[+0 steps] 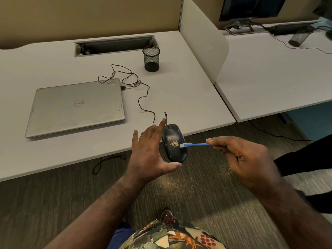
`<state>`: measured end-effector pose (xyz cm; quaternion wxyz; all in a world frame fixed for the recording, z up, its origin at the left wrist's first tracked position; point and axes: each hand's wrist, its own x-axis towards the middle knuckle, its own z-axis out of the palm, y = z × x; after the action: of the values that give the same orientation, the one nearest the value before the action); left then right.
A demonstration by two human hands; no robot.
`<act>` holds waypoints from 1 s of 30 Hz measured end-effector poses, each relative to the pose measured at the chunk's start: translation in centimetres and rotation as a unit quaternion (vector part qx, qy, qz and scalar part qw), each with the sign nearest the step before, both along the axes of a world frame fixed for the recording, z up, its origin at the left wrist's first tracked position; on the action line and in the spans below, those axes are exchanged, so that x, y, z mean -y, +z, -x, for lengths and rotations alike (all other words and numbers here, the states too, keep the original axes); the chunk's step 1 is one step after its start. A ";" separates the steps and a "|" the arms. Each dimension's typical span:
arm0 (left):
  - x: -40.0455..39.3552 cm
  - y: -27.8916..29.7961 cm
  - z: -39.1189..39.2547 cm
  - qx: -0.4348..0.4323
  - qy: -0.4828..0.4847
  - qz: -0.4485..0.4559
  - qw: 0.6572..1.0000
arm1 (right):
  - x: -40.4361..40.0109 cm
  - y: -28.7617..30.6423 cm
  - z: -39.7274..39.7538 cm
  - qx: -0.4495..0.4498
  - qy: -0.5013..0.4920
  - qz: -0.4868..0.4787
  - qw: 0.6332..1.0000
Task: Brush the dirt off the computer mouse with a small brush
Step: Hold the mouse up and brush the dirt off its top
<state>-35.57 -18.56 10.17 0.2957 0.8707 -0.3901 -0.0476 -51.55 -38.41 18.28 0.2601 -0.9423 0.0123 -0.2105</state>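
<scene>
Below our hands, carpet point(206, 186) lies open past the bench point(179, 97) edge, already flecked with pale grit, so we have free room to sweep downward and to the right. Our left grip point(150, 153) holds the computer mouse point(175, 142) out past that edge, thumb under its tail and fingers spread along its far side (a loose cradle more than a clamp, by our reading), while our right grip point(240, 155) pinches the handle of the small blue brush point(195, 145) with its bristles touching the tan dirt point(173, 141) on the mouse's back. The risk we see is that a firm stroke pushes the mouse out of so light a hold, and it drops toward the floor until its cable point(143, 97) snatches tight. That cable runs back in loose loops to the closed laptop point(77, 106), where it is plugged in, so a fall or a pull toward us could tug the plug or drag the laptop. Strokes aimed leftward would throw grit onto the bench and laptop. Farther back stands a mesh pen cup point(151, 58), well clear of us, and the divider panel point(203, 38) limits room only at the far right.
</scene>
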 end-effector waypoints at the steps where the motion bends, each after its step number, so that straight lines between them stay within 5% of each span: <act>1: 0.0 0.0 -0.1 -0.001 0.002 0.002 1.000 | 0.1 0.0 0.1 -0.011 0.004 0.007 1.000; 7: -0.3 0.1 -0.3 -0.018 0.012 0.006 1.000 | 1.5 -0.1 0.6 -0.061 -0.022 -0.005 0.998; 16: -0.1 -0.1 0.6 -0.075 -0.039 0.066 0.994 | 1.6 -0.1 -2.7 0.015 -0.124 -0.155 0.980; 30: -0.7 -0.4 0.1 -0.083 -0.014 0.073 0.994 | 1.0 -0.6 -2.4 -0.018 -0.068 -0.117 0.991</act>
<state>-35.65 -17.82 9.79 0.3889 0.8343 -0.3790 -0.0950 -49.17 -39.39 17.69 0.3532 -0.9060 0.1056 -0.2079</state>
